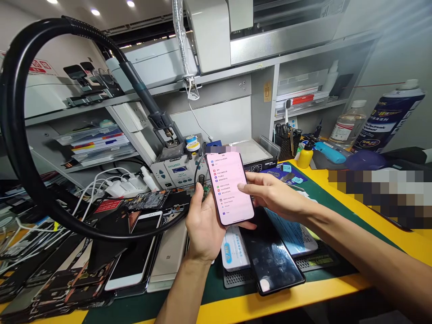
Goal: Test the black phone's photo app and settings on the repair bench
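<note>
Basically, both hands at one lit phone (232, 191), centre of frame, list on screen. Left hand (204, 227) cradles it from behind and below, thumb up just beside the left edge. Right hand (272, 193) loose, fingers extended, one digit over the screen's right side; can't tell if pressing. Just below, dark phone (275, 258) slanted above the bench (229, 307), partly covering a white-and-blue pack (234, 254). Lower left: white phone (135, 252), gold phone (168, 258). Black hose (13, 99) loops at left. Upper right: spray can (386, 119).
</note>
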Available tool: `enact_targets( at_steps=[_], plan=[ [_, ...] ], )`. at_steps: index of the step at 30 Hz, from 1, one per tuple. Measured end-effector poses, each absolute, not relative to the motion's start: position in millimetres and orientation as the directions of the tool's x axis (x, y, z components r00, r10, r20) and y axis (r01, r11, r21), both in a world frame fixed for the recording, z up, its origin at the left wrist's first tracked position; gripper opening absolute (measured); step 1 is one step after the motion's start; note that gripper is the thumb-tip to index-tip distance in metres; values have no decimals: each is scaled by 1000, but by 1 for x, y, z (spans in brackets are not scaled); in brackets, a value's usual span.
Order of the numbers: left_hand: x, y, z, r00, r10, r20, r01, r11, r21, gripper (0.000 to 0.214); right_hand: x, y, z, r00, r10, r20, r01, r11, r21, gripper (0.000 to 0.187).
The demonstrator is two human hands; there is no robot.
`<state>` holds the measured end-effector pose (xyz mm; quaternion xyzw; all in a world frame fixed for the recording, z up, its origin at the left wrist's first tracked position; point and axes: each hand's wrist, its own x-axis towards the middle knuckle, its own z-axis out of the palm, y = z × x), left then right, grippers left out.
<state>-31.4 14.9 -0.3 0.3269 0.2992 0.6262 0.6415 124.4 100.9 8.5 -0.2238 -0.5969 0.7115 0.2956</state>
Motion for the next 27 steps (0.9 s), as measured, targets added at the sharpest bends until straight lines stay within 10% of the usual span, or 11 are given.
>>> enact_targets(
  at_steps=[27],
  plan=[
    [-29,13,0,27,999,45,-599,-20,800,77,125,99,11,-735,662,143,-189,1,-982,29]
  ],
)
